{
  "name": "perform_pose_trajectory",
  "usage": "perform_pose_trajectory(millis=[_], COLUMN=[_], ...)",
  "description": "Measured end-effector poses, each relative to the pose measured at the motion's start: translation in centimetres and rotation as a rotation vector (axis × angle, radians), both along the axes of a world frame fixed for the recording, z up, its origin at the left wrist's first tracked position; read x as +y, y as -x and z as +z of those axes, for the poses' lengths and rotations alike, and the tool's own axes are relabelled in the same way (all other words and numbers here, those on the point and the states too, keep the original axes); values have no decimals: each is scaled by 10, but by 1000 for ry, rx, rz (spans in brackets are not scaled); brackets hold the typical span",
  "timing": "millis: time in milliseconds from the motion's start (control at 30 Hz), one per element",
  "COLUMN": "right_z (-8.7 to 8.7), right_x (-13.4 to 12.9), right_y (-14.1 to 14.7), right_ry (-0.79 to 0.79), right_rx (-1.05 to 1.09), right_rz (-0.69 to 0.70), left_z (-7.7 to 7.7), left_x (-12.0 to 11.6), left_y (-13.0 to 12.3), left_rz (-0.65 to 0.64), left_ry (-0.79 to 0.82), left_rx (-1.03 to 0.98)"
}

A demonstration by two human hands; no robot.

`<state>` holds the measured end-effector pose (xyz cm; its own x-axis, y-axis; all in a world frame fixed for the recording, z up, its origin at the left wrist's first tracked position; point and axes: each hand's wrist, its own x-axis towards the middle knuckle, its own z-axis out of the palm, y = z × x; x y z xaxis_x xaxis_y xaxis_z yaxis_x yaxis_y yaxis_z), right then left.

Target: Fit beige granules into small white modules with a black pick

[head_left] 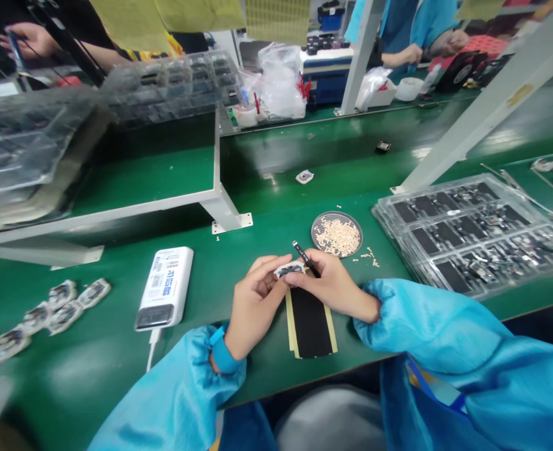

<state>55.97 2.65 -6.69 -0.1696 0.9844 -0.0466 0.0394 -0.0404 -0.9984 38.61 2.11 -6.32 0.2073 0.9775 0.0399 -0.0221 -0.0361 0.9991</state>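
Both my hands meet above a black pad with yellow edges [311, 322] on the green bench. My left hand [260, 297] pinches the left side of a small white-rimmed part [289, 270] with dark insides. My right hand [330, 285] has its thumb on the same part and also holds a slim black tool [305, 257], which points up and to the left. Just behind the hands sits a round dish [337, 234] full of small beige pieces, and a few such pieces lie loose to its right.
A white power bank [164, 288] with a cable and several white-rimmed parts [63, 293] lie left. Stacked clear trays [473, 235] stand right. Shelf legs [224, 207] rise behind. Across the bench are another person's hands [405, 56] and, far left, a person's hand [34, 41].
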Motion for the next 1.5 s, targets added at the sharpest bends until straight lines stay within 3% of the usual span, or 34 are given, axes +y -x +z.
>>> perform_pose_trajectory(millis=[100, 233, 667, 767, 900, 1000, 1200, 1500], right_z=[3, 6, 0, -2, -2, 5, 19, 8], right_x=[2, 8, 20, 24, 26, 22, 18, 22], right_y=[0, 2, 11, 7, -7, -17, -28, -31], right_ry=[23, 57, 254, 273, 55, -184, -631, -778], right_rx=[-16, 53, 365, 345, 42, -177, -322, -378], right_rz=[-38, -55, -102, -81, 33, -9, -38, 52], left_z=[-4, -6, -5, -7, -10, -12, -6, -2], left_x=[-1, -1, 3, 6, 10, 12, 8, 7], left_y=[0, -3, -23, -25, -22, -16, -8, -8], left_rz=[-12, 39, 218, 242, 174, 142, 109, 94], left_ry=[66, -37, -90, -64, -41, -144, -289, -286], left_rx=[80, 231, 122, 111, 120, 204, 393, 423])
